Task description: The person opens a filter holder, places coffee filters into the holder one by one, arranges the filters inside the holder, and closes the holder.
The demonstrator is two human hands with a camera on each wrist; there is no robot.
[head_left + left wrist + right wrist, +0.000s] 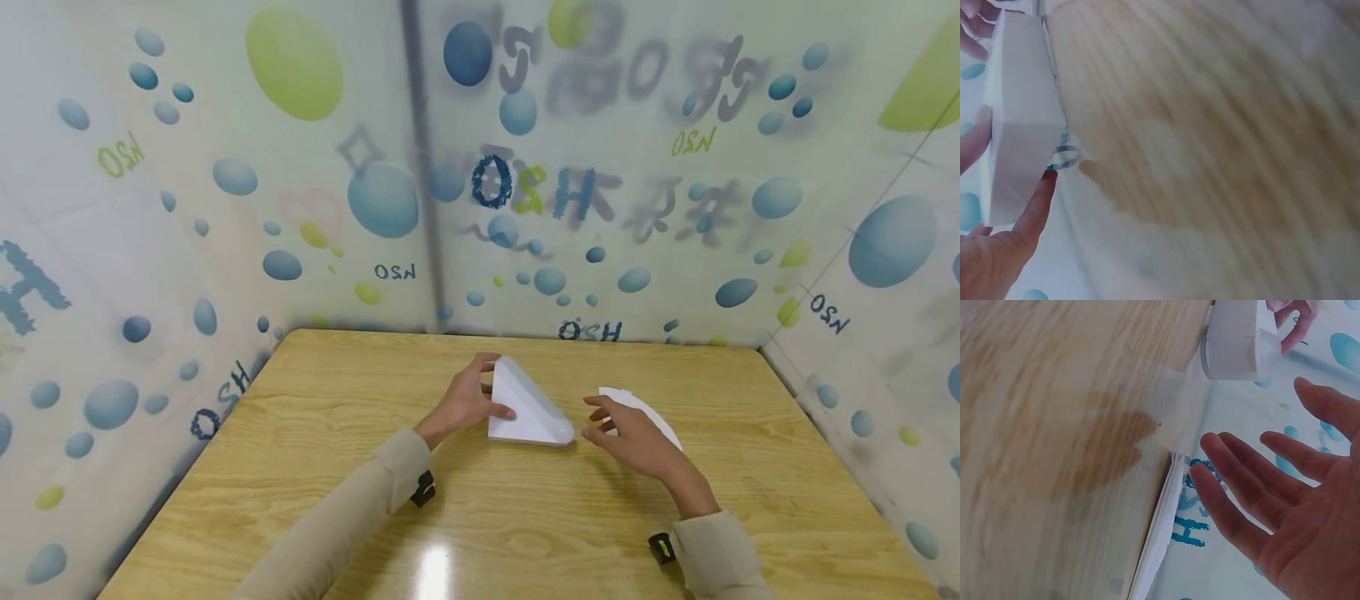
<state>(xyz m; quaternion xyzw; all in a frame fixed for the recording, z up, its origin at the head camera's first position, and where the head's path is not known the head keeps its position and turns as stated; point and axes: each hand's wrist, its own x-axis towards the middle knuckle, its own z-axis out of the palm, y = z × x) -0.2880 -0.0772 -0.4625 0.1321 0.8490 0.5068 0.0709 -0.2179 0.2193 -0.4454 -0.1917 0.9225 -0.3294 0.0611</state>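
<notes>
My left hand [463, 404] grips a white triangular box [527, 412] with rounded corners by its left side, the thumb on the face toward me and the other fingers behind. In the left wrist view the box [1025, 94] shows a smooth thick side, and a fingertip touches its edge. My right hand [637, 437] hovers just right of the box with its fingers spread and slightly bent, holding nothing. Beneath and behind it, a flat white piece [647, 410] with a curved edge lies on the table, partly covered by the hand. From the right wrist, this piece [1161, 531] appears edge-on, looking thin and layered.
The wooden table [337, 383] reaches back to a wall covering [450, 292] printed with blue and green bubbles and lettering, which also closes in both sides. Dark straps with small devices show at both wrists, below the beige sleeves [352, 517].
</notes>
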